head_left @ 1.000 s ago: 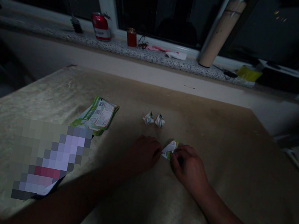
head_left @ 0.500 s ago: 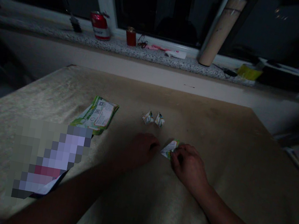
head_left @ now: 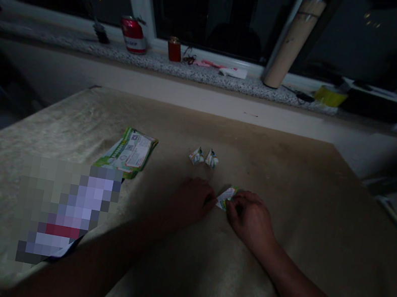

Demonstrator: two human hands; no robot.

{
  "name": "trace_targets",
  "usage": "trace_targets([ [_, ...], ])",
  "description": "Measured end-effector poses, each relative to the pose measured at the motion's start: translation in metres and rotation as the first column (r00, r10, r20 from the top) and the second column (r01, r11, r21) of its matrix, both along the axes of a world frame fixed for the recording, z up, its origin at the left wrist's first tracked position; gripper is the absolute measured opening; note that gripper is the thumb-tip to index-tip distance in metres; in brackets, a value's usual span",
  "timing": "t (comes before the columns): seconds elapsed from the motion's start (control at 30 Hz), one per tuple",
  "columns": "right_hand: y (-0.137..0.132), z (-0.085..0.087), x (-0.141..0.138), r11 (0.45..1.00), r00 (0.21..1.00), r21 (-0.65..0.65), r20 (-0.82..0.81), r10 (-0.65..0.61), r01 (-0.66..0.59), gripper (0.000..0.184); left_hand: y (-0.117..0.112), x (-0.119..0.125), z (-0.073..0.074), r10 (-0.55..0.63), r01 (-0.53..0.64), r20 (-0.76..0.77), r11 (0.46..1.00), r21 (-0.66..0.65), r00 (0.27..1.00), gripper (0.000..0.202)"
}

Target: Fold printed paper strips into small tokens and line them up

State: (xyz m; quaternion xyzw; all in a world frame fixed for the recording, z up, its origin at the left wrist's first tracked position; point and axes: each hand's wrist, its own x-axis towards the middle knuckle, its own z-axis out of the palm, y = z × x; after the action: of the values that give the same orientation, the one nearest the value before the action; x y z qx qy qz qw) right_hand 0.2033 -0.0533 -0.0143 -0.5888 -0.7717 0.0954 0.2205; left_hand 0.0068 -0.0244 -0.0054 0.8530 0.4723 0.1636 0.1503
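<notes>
A small folded piece of green-and-white printed paper [head_left: 226,196] lies low over the table between my hands. My right hand [head_left: 250,218] pinches its right side between thumb and fingers. At its left corner, my left hand [head_left: 193,200] has its fingers curled closed, with the fingertips meeting the paper's tip; shade hides part of them. Just beyond my hands stand two small folded paper shapes, a left one [head_left: 196,156] and a right one [head_left: 212,158], side by side, printed in similar colours.
A green-and-white printed packet [head_left: 132,152] lies left of my hands, against a blurred-out flat device [head_left: 76,209]. On the granite sill [head_left: 196,74] are a red can [head_left: 133,34], a small red jar [head_left: 174,49], a tall tan cylinder [head_left: 294,42] and a yellow item [head_left: 329,96].
My left hand has shifted slightly right, and its fingertips have come up to the paper's left corner. My right hand keeps its pinch, nearly still.
</notes>
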Motion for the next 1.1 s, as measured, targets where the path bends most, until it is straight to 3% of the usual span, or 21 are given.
trace_targets([
  [0.7,0.001,0.001,-0.001,1.000,0.999,-0.012,-0.027,-0.020,0.020,0.022,0.002,-0.003,-0.001,-0.009,0.011,0.037,0.999,-0.038,0.999,0.018],
  [0.9,0.002,0.000,-0.001,0.999,0.999,-0.015,-0.018,-0.028,0.028,0.021,0.009,-0.018,0.002,0.172,-0.148,0.136,0.974,-0.173,0.976,0.016],
  [1.1,0.001,0.001,-0.001,1.000,0.999,-0.021,-0.038,-0.024,0.023,0.022,-0.004,-0.015,0.007,0.079,-0.067,0.108,0.991,-0.116,0.991,0.016],
])
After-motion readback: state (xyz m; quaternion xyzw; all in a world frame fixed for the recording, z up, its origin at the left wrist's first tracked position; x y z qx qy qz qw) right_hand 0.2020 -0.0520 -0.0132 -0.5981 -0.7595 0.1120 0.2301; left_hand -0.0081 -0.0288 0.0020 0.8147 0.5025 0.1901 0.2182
